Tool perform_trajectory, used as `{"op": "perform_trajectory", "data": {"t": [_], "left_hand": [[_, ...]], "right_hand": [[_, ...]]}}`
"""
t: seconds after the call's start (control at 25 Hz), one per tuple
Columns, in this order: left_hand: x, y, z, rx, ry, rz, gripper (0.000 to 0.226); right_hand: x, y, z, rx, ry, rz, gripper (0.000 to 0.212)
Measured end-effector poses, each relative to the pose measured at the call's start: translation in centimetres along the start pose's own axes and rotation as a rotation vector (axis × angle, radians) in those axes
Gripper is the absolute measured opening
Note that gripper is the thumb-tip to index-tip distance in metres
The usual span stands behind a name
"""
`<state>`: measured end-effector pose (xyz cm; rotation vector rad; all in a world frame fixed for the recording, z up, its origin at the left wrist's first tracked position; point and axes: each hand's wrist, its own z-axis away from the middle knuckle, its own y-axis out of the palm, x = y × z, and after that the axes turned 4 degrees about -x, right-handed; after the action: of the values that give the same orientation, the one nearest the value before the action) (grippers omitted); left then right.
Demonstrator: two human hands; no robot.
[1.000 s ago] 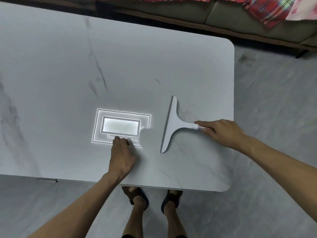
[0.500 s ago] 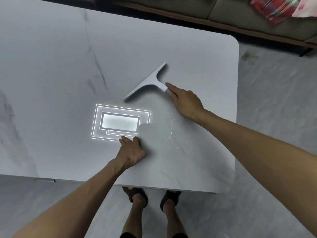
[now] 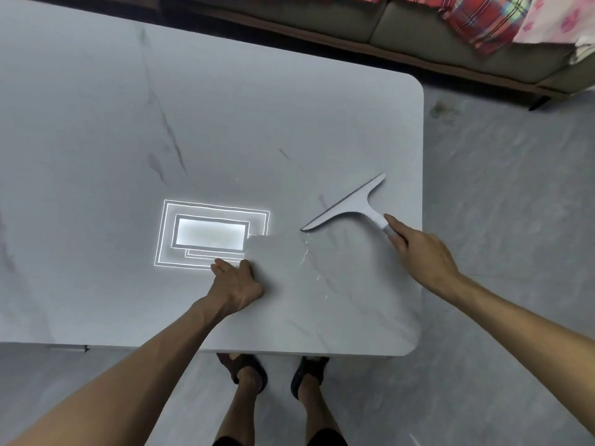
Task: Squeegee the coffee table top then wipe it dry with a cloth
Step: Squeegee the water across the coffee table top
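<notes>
The coffee table (image 3: 225, 130) has a pale grey marble-look top with dark veins. A white T-shaped squeegee (image 3: 349, 206) lies with its blade on the top near the right edge, blade slanting from lower left to upper right. My right hand (image 3: 418, 252) grips its handle. A thin trail of water (image 3: 304, 252) runs down the top from the blade's lower end. My left hand (image 3: 236, 283) rests on the table near the front, fingers curled, holding nothing. No cloth is in view.
A bright reflection of a ceiling lamp (image 3: 209, 235) shows on the top beside my left hand. A sofa (image 3: 418, 33) with a red plaid blanket (image 3: 483, 17) stands behind the table. Grey floor (image 3: 499, 188) lies to the right; my sandalled feet (image 3: 277, 371) stand at the front edge.
My right hand has drawn the squeegee back from the middle of the top toward the right edge and nearer to me. A water trail remains. The left hand barely moved.
</notes>
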<state>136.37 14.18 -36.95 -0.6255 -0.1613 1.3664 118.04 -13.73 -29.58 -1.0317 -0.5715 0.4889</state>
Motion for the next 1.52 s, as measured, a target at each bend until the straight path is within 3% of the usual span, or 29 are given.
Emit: {"op": "perform_trajectory", "data": {"t": [0.12, 0.24, 0.36, 0.6, 0.72, 0.84, 0.92, 0.96, 1.04, 1.08, 1.12, 1.16, 1.2, 1.24, 1.4, 1.52], "left_hand": [[-0.2, 0.0, 0.7, -0.058, -0.035, 0.074, 0.079], [-0.9, 1.7, 1.5, -0.228, -0.032, 0.130, 0.054], [-2.6, 4.8, 2.6, -0.230, 0.033, 0.125, 0.040], [-5.1, 7.5, 3.6, -0.163, -0.025, 0.094, 0.039], [-5.5, 7.1, 3.4, -0.171, -0.053, 0.140, 0.039], [-5.1, 7.2, 3.7, -0.333, -0.034, 0.180, 0.029], [-4.2, 7.4, 3.8, -0.468, -0.047, 0.211, 0.017], [-3.5, 7.4, 3.7, -0.504, -0.078, 0.229, 0.016], [-2.1, 7.7, 3.4, -0.494, -0.129, 0.237, 0.020], [-1.3, 8.0, 3.3, -0.463, -0.139, 0.239, 0.022], [-0.7, 8.2, 3.3, -0.425, -0.139, 0.246, 0.024], [-0.3, 8.3, 3.3, -0.398, -0.132, 0.259, 0.024], [0.0, 8.4, 3.3, -0.388, -0.122, 0.278, 0.023], [0.2, 8.3, 3.4, -0.393, -0.105, 0.292, 0.022], [0.5, 7.7, 3.8, -0.388, -0.082, 0.370, 0.019], [0.3, 7.9, 5.0, -0.329, -0.102, 0.403, 0.018]], "right_hand": [[-2.0, -1.8, -0.7, -0.078, 0.119, -0.144, 0.046], [-1.2, -3.6, -5.2, -0.108, 0.211, -0.296, 0.040], [0.3, -4.1, -9.4, -0.131, 0.292, -0.316, 0.022], [1.2, -2.5, -2.3, 0.233, 0.389, -0.514, 0.032], [1.7, -2.7, -0.6, 0.233, 0.448, -0.640, 0.020], [5.0, -5.1, -6.6, 0.069, 0.299, -0.574, 0.015], [8.4, -6.1, -12.6, 0.057, 0.255, -0.329, 0.022], [10.6, -6.2, -14.5, 0.055, 0.196, -0.002, 0.018], [15.4, -5.6, -16.8, 0.058, -0.118, 0.656, 0.015], [17.7, -4.6, -16.8, 0.115, -0.266, 0.754, 0.018], [19.4, -3.3, -15.9, 0.119, -0.283, 0.623, 0.021], [20.6, -2.0, -15.0, 0.139, -0.171, 0.238, 0.020], [21.6, -0.6, -13.8, 0.172, -0.063, -0.154, 0.035], [22.1, 1.1, -12.2, 0.186, -0.117, -0.273, 0.051], [19.3, 3.8, -5.9, 0.261, -0.402, -0.123, 0.059], [13.8, 2.0, -4.5, 0.284, -0.405, -0.027, 0.052]]}}
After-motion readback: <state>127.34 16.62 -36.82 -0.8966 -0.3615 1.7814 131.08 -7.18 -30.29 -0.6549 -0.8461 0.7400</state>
